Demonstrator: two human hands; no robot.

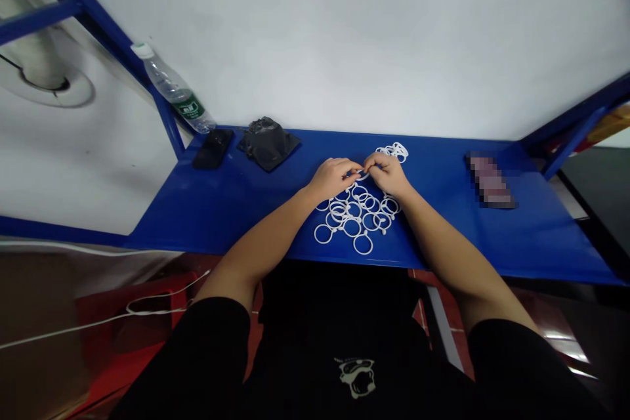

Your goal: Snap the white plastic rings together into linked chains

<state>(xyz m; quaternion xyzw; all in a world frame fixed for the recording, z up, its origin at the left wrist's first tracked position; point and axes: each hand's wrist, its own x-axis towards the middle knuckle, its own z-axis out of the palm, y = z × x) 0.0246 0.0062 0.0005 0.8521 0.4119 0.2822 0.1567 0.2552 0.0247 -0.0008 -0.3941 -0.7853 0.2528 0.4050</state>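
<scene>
— Both hands were up at mid-bench, on the blue bench (236, 210): left hand (333, 178), right hand (388, 174), fingertips meeting!
— What was in the grip?
— A white ring (361, 176), pinched from both sides. Only a sliver showed; the fingers covered the rest.
— And the others?
— A loose pile of rings (355, 216) lay at six o'clock from the hands, between the wrists, overlapping and too tangled to count. A smaller heap (396, 151) sat at one o'clock, just beside the right hand and partly behind it.
— Anything around the edges?
— At ten o'clock, a black phone (212, 148) and a crumpled black bag (268, 142), with a water bottle (172, 88) leaning on the blue frame (167, 119) beyond. At three o'clock, a pixelated object (489, 180), unreadable. The upper arms vanished into black sleeves (207, 354) at the bottom.
</scene>
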